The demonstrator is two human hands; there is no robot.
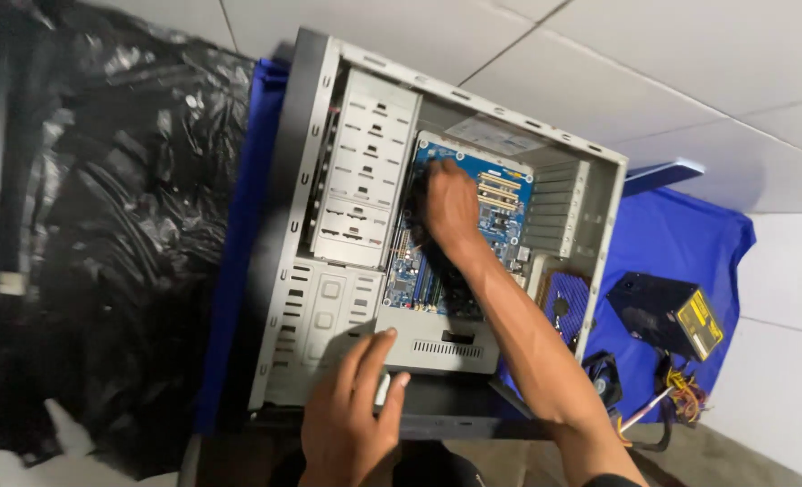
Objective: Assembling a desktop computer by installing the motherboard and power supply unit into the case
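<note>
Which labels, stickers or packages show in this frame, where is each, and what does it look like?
Yellow label: rectangular, on the end of the black power supply unit, right on the blue cloth.
Pale label: whitish rectangle on the inner wall of the open computer case, above the blue motherboard.
No packages or screens.

Blue motherboard (468, 225), grey case (329, 307), blue cloth (680, 243).
</note>
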